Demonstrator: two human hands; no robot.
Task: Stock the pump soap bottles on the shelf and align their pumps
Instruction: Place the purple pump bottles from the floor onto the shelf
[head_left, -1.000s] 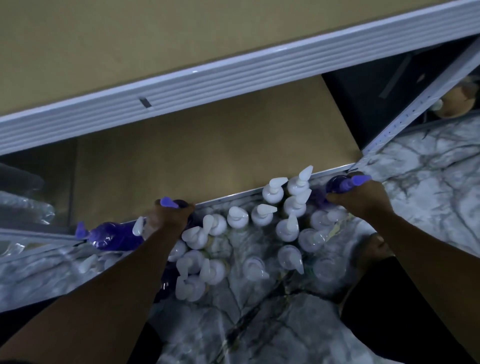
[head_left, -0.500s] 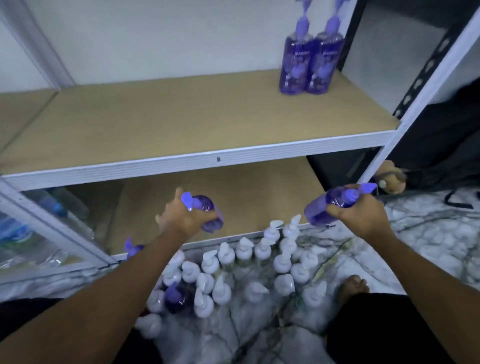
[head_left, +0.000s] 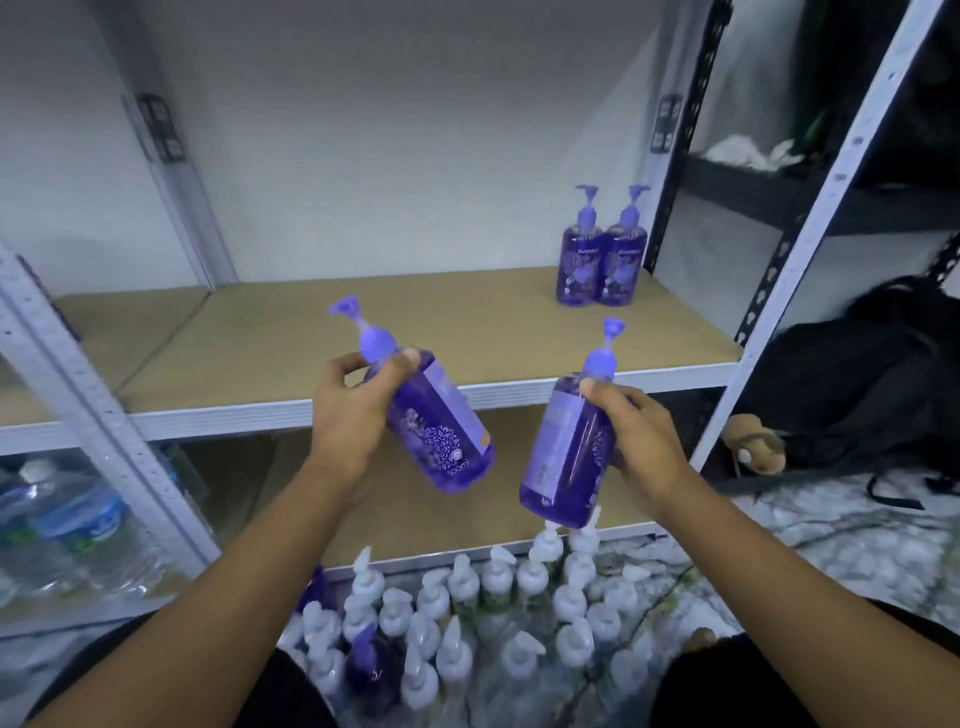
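Note:
My left hand (head_left: 356, 410) grips a purple pump soap bottle (head_left: 439, 431) near its neck, tilted with the pump up and to the left. My right hand (head_left: 636, 439) grips a second purple bottle (head_left: 569, 452), nearly upright, its pump pointing up. Both bottles hang in the air in front of the tan shelf board (head_left: 311, 343). Two purple bottles (head_left: 600, 260) stand side by side at the shelf's back right. Several white-pump bottles (head_left: 467, 613) and a purple one (head_left: 371, 670) crowd the floor below.
White metal uprights (head_left: 810, 228) frame the shelf at the right and the left (head_left: 93, 395). Large water bottles (head_left: 72, 525) sit on the lower left shelf. A black bag (head_left: 872, 374) and a brown toy (head_left: 753, 447) lie on the marble floor at the right.
Both hands have lifted their purple bottles from the floor cluster up to shelf height. The view has tilted upward, bringing the shelf and the two standing bottles into sight.

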